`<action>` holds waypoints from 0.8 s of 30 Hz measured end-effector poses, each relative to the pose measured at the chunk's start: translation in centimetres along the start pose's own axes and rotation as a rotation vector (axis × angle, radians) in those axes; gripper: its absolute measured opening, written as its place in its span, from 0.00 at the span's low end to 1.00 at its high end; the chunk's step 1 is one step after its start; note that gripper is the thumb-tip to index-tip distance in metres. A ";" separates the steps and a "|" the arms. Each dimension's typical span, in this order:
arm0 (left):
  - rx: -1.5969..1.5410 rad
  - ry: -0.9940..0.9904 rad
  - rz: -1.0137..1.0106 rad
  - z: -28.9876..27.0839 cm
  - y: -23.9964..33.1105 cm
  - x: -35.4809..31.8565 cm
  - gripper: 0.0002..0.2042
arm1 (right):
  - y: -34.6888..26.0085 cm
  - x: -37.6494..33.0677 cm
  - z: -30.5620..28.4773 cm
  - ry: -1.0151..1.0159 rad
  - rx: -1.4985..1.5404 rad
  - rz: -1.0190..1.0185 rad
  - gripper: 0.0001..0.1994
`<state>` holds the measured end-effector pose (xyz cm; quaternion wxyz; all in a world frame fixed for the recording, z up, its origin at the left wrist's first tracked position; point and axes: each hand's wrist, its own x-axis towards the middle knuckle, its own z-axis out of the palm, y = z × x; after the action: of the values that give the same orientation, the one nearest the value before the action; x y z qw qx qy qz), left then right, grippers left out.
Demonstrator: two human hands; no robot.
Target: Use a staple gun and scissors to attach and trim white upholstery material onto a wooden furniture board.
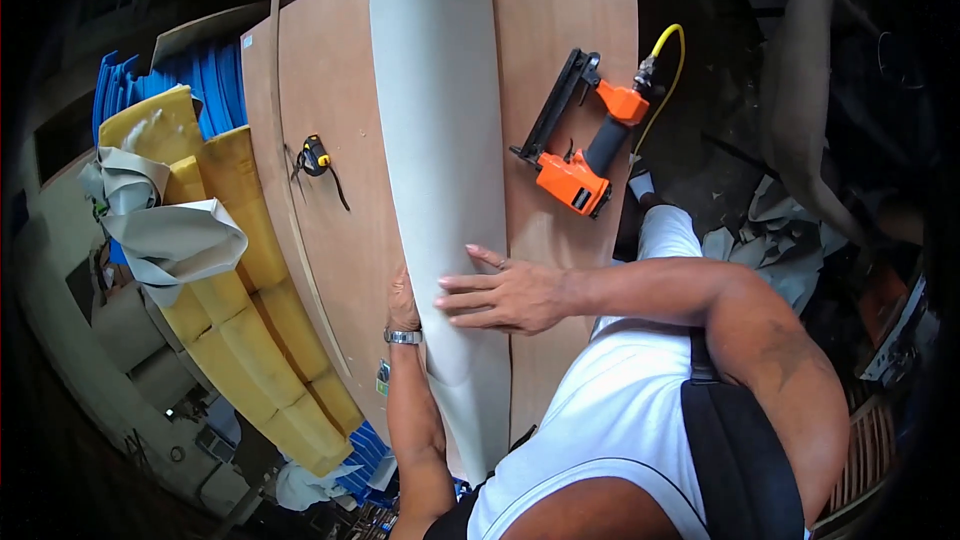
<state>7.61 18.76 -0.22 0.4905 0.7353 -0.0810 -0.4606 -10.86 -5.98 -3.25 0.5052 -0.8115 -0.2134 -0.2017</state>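
Smoothing grey sheet (440,140) flat along plywood bench (330,90), judging by hands. Right hand (505,295) flat on sheet, fingers spread, grasping nothing. Left hand (403,305) at sheet's left edge, mostly hidden; grip unclear. Sheet matte, long, running near to far. Next likely needs sheet taut. Orange stapler (580,155) with yellow hose right, unused. Yellow foam (235,270) left.
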 end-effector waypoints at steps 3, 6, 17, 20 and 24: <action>0.426 0.011 0.130 -0.2 0.4 -0.1 0.23 | 3.9 -4.1 -7.3 -0.069 -0.096 0.058 0.29; 0.587 0.037 0.351 1.7 0.6 -0.1 0.21 | 6.8 -7.8 -13.8 -0.190 -0.619 0.354 0.29; 0.056 -0.007 0.121 7.9 1.5 0.2 0.20 | 7.2 -4.2 -16.3 -0.704 -0.739 0.437 0.22; 0.053 -0.004 0.219 8.2 0.6 1.0 0.19 | 1.6 -2.1 -17.1 -0.723 -0.635 0.676 0.20; 0.042 0.122 0.394 9.2 0.5 1.4 0.23 | -9.0 1.9 -17.4 -0.509 -0.491 1.101 0.19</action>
<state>1.59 11.74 -1.53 0.5599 0.7417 -0.2030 -0.3086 -16.20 -17.90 11.47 0.2682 -0.9163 0.1728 0.2421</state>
